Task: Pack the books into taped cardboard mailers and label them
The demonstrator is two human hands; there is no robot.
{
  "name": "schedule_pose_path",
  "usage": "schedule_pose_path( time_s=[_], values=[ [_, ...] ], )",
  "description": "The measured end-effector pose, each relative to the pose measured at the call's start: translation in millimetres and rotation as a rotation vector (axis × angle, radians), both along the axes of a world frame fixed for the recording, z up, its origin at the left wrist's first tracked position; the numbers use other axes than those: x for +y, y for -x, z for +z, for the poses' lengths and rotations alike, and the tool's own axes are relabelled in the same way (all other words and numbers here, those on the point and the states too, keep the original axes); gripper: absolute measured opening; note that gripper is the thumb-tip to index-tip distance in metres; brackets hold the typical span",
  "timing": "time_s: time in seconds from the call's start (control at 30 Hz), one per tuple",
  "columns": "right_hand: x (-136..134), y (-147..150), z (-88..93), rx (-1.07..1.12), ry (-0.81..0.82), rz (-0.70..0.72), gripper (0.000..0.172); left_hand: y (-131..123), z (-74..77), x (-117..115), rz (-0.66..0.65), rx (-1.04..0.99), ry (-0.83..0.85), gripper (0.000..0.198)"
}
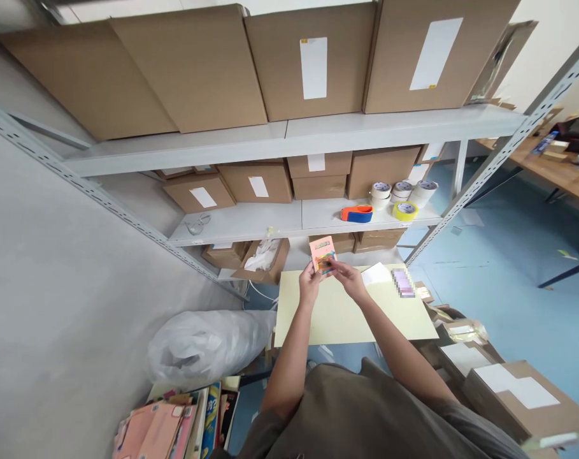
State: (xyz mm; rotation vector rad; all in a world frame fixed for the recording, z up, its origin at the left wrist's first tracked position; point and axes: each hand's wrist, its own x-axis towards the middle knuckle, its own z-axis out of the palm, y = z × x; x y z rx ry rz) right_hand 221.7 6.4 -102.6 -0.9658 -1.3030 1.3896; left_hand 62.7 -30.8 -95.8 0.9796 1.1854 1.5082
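Above a pale yellow tabletop [337, 319], both hands hold a small pink-orange packet [323, 248] with a colourful picture on its front. I cannot tell whether it is a thin box or a booklet. My left hand [309, 282] grips its lower left edge. The fingers of my right hand [348, 279] close on its lower right side. Right of my hands, a white sheet [376, 273] lies on the tabletop. Beside the sheet is a blurred-out purple rectangle [403, 282].
A grey metal shelf [251, 220] ahead bears cardboard boxes [313, 70], tape rolls [405, 210] and an orange-blue tape dispenser [357, 213]. A bubble-wrap roll [213, 344] and books [174, 424] stand at left. More cartons [528, 395] sit at lower right.
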Motion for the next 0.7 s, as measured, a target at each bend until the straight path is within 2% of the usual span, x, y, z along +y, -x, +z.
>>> schedule_pose_path(
  time_s=[0.07,0.1,0.23,0.33,0.47,0.57,0.7],
  values=[
    [6.5,-1.6,-6.5,-0.064,0.013,-0.158,0.051,11.1,-3.0,1.1,-0.006,-0.038,0.066,0.075],
    [10.0,-2.3,-9.3,-0.070,0.041,-0.189,0.054,16.5,-5.4,1.5,-0.021,-0.044,0.103,0.077],
    [18.6,-2.1,-20.9,0.070,0.172,-0.039,0.048,30.8,-22.2,4.7,-0.053,-0.056,0.168,0.078],
    [18.7,-0.5,-38.0,0.101,0.236,-0.045,0.044,36.5,-45.0,9.8,-0.009,-0.066,0.184,0.078],
    [17.0,0.7,-83.1,0.050,0.357,-0.077,0.050,43.8,-93.1,17.3,-0.026,-0.099,0.299,0.078],
    [15.4,-3.2,-130.6,-0.074,0.462,-0.128,0.057,48.0,-138.2,18.2,0.034,-0.063,0.432,0.078],
    [7.2,-19.7,-193.4,-0.311,0.590,-0.251,0.060,51.9,-194.0,6.5,0.139,0.093,0.643,0.076]
  ],
)
